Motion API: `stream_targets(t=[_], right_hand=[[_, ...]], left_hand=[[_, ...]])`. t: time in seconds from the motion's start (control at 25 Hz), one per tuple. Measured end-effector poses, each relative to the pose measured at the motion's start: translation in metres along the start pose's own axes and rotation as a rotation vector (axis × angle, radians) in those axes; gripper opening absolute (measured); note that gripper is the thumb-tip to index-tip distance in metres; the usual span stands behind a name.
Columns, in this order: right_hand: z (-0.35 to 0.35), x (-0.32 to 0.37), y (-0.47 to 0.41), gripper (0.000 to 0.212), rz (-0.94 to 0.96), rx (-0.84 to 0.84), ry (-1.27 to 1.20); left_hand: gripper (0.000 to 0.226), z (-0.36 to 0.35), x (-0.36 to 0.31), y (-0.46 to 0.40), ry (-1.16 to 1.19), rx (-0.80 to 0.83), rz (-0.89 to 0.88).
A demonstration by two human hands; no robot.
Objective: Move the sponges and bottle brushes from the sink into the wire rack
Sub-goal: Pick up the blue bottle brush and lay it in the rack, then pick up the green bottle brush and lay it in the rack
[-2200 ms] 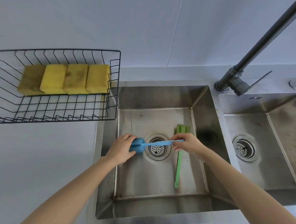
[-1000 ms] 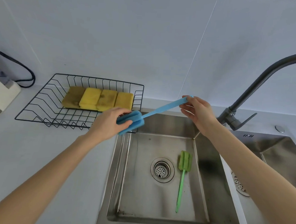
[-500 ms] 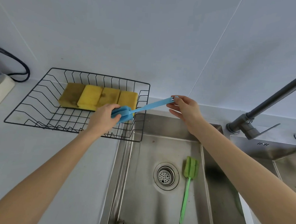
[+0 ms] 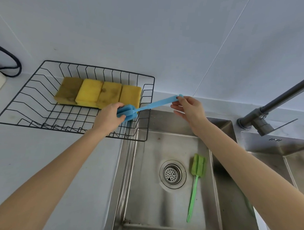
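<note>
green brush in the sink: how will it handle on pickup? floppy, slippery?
The green bottle brush probably feels light: thin handle, small foam head. The handle may flex slightly. Lying flat on the steel sink, it could slide when pinched; wetness can't be judged.

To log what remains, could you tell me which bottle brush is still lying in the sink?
The green bottle brush, lying beside the drain; the blue bottle brush is held over the wire rack.

Bright, even light; wide-angle edge warp.
</note>
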State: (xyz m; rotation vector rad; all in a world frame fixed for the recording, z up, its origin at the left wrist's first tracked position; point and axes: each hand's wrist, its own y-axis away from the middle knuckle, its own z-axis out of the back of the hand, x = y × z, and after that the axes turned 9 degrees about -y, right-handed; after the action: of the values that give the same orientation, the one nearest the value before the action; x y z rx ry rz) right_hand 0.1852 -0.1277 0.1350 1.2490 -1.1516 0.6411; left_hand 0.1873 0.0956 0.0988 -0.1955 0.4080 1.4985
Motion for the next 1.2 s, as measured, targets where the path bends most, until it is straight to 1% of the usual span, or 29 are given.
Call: stream_targets(t=[0.16,0.32,0.52,0.72,0.84,1.0,1.2], right_hand=[[0.007,0.002,0.013,0.031,-0.032,0.006,0.063],[0.018,0.003,0.031,0.033,-0.063,0.03,0.179],[0.036,0.005,0.055,0.032,-0.017,0.089,0.308],[0.06,-0.004,0.072,0.031,0.061,0.065,0.46],[0.079,-0.014,0.085,0.029,0.069,0.051,0.495],[0.108,-0.033,0.097,0.03,0.04,0.042,0.569],[0.143,-0.061,0.097,0.031,-0.064,0.008,0.594]], left_hand=[[0.054,0.012,-0.002,0.01,0.002,0.025,-0.036],[0.055,0.028,-0.012,0.024,-0.004,0.015,-0.071],[0.051,0.045,-0.039,0.046,-0.004,-0.02,-0.158],[0.046,0.045,-0.073,0.069,0.038,-0.03,-0.246],[0.045,0.032,-0.092,0.079,0.05,-0.002,-0.289],[0.048,0.004,-0.113,0.091,0.011,0.076,-0.351],[0.053,-0.036,-0.136,0.097,-0.027,0.231,-0.419]])
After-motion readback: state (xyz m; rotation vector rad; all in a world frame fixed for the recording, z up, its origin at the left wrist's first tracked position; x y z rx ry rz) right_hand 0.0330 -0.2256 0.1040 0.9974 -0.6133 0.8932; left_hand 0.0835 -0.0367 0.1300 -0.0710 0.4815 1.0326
